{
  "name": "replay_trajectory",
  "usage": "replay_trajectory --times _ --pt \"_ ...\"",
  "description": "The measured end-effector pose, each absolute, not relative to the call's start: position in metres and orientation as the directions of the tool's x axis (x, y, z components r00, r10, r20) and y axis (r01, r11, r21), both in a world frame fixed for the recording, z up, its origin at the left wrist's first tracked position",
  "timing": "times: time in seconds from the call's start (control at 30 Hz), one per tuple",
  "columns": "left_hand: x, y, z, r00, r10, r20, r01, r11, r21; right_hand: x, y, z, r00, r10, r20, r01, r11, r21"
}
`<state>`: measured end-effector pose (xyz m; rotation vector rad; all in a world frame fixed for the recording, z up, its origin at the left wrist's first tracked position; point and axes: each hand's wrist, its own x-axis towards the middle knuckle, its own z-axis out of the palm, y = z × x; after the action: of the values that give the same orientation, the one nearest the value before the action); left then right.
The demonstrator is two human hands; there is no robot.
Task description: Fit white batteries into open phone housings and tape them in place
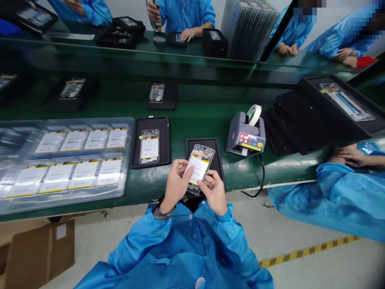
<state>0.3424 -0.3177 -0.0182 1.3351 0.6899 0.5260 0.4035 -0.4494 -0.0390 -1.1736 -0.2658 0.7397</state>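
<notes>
Between my two hands I hold an opened smartphone [197,169], tilted, its white battery and bare circuit board facing up. My left hand [178,181] grips its left edge, the thumb lying on the battery. On the lower right edge is my right hand [214,190], thumb near the battery's bottom end. Beneath the phone lies a black tray [219,154], partly covered by it. To the left, a second black tray [165,140] bears another opened phone [149,146] with a white battery.
A clear plastic tray [128,176] of several batteries lies at left. At right stands a tape dispenser [245,134] with a cable, then stacked black trays [315,120] beside a co-worker's blue sleeve [339,192]. Another phone tray [170,96] sits farther back; people work across the bench.
</notes>
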Motion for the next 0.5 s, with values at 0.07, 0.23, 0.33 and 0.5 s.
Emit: replay_trajectory --times 0.07,0.23,0.33,0.5 --pt "0.340 -0.314 -0.017 0.714 0.679 -0.171 0.020 0.223 0.975 0.400 -0.451 -0.040 0.727 0.662 -0.184 -0.405 0.197 -0.893" --pt "0.336 -0.296 -0.014 0.846 0.434 -0.311 0.158 0.354 0.922 0.391 -0.459 -0.038 0.683 0.696 -0.223 -0.466 0.179 -0.867" --pt "0.333 -0.293 -0.013 0.845 0.391 -0.365 0.229 0.353 0.907 0.393 -0.458 -0.034 0.686 0.682 -0.254 -0.459 0.134 -0.878" --pt "0.325 -0.304 -0.008 0.854 0.360 -0.375 0.240 0.367 0.899 0.414 -0.449 -0.016 0.782 0.591 -0.201 -0.320 0.103 -0.942"
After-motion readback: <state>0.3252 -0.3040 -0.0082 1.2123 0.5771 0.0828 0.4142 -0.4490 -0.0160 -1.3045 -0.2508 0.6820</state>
